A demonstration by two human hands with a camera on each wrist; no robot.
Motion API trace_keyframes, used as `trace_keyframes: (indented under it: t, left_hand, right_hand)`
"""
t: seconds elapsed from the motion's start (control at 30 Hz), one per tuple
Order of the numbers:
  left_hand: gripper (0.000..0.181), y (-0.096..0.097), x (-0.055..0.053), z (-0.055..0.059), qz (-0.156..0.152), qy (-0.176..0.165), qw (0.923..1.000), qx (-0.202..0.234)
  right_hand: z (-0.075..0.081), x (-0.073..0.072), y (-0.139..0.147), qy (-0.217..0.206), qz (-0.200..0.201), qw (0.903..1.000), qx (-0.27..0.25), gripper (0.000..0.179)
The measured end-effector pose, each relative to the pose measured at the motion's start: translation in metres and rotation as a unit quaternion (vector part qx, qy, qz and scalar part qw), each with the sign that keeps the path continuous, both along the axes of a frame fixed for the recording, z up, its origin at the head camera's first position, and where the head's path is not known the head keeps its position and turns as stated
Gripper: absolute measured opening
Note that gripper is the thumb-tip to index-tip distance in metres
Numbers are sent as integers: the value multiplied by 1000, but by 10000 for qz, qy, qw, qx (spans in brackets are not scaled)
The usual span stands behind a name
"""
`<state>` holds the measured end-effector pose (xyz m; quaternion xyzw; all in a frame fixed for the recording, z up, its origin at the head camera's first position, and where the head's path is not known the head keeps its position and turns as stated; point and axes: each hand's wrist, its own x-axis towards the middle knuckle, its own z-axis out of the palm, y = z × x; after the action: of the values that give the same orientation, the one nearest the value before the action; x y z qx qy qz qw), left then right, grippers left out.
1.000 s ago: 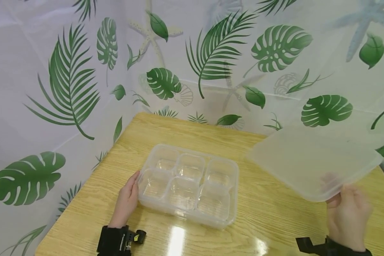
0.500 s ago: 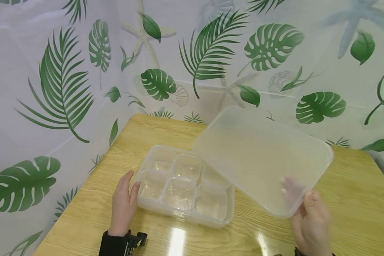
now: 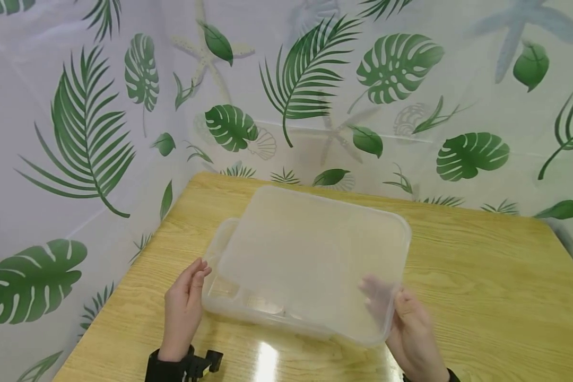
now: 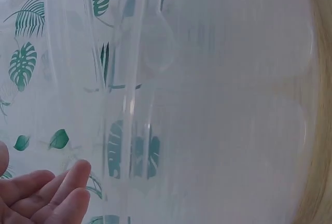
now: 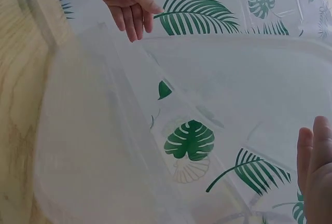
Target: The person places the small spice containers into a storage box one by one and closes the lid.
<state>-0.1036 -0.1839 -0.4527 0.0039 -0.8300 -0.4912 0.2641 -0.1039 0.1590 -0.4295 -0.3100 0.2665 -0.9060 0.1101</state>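
Note:
A clear plastic food container [image 3: 222, 289] with several compartments stands on the wooden table. Above it is a frosted, see-through lid [image 3: 310, 254], which hides most of the compartments from the head view. My right hand [image 3: 413, 329] grips the lid's right edge, thumb on the near side and fingers showing through from beneath. The lid sits off to the right and back of the container, so the container's left end stays uncovered. My left hand [image 3: 183, 305] is at the container's left end, fingers loosely bent. In the left wrist view, the left fingers [image 4: 49, 198] lie beside the clear plastic, pinching nothing.
The wooden table [image 3: 487, 286] extends to the right of the container. A white cloth [image 3: 286, 90] printed with green leaves hangs behind the table and along its left side. Light reflects off the table in front of the container.
The right hand has carried the lid leftward from the right side until it is over the container. The left fingers have loosened from the container's left side; the container stays put.

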Motion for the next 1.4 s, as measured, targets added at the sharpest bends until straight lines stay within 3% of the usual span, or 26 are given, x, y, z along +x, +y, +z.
trace_keyframes:
  t: [0.33,0.4,0.5,0.57,0.6,0.63,0.67,0.7,0.8,0.87,0.93,0.97,1.03,1.07,1.13,1.27,1.4]
  left_hand:
    - [34,0,0,-3,149,-246,9996,-48]
    - [33,0,0,-3,219,-247,9994,-119]
    - [30,-1,-1,-4,357,-223,9988,-242]
    - [27,-2,-1,-4,442,-221,9984,-282]
    - [27,-2,-1,-5,499,-262,9979,-307]
    - [26,-3,0,-5,539,-307,9976,-312]
    - [25,-3,0,-5,589,-342,9972,-323]
    - [24,-4,0,-5,649,-384,9965,-356]
    - [23,-5,1,-5,815,-454,9946,-464]
    - [23,-6,0,-5,871,-426,9938,-550]
    - [23,-7,0,-6,900,-435,9930,-625]
    - [23,-8,0,-6,908,-442,9929,-635]
    - [23,-8,0,-8,951,-471,9921,-672]
    - [23,-9,0,-9,985,-500,9915,-686]
    - [23,-9,-1,-10,1053,-534,9904,-726]
    - [24,-11,-2,-13,1232,-495,9876,-832]
    - [22,-13,-2,-15,1350,-518,9855,-886]
  right_hand:
    - [-1,0,-9,-115,368,9991,-158,49]
    - [-1,0,-10,-171,296,9994,10,47]
    - [0,0,-10,-200,-134,9981,568,41]
    - [0,0,-11,-241,-810,9886,1246,35]
    - [0,-1,-11,-287,-1214,9786,1638,31]
    - [0,-1,-11,-349,-1692,9613,2147,27]
    - [0,-1,-11,-398,-2176,9367,2714,25]
    - [0,-2,-12,-417,-2605,9072,3277,25]
    - [-2,-5,-13,-122,-3531,8040,4783,29]
    - [-4,-8,-15,408,-3908,7399,5460,29]
    - [-6,-11,-17,958,-4105,6886,5900,29]
    - [-7,-12,-18,1181,-4152,6667,6076,29]
    - [-9,-14,-20,1435,-4123,6319,6404,30]
    - [-10,-14,-21,1481,-4050,6204,6551,33]
    - [-11,-15,-22,1445,-3870,6085,6775,41]
    - [-14,-16,-26,1262,-3496,6007,7078,52]
    - [-16,-17,-29,1267,-3293,5863,7292,53]
